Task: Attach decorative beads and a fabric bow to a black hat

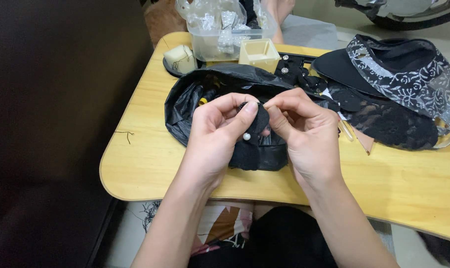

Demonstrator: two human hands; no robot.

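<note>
Wooden lap table (150, 164) carries a black plastic bag (185, 99); left hand (217, 134) and right hand (304, 134) both pinch a black fabric piece (258, 121) bearing a white pearl bead (246, 136).

A pale wooden lap table (145, 164) with rounded corners stands over light floor (130, 233), dark furniture (51, 124) beside it

1. Wooden lap table (150, 149): bears everything below.
2. Plastic bag (195, 94): on the table's middle, behind the 2 hands.
3. Left hand (217, 131) and right hand (307, 134): side by side above the table's near half, pinching a fabric piece (259, 121) between them.
4. Clear tub (220, 42): far edge, with a small square box (259, 52) just right of it.
5. Sun visor (384, 64): far right, behind a lace piece (388, 121).
</note>
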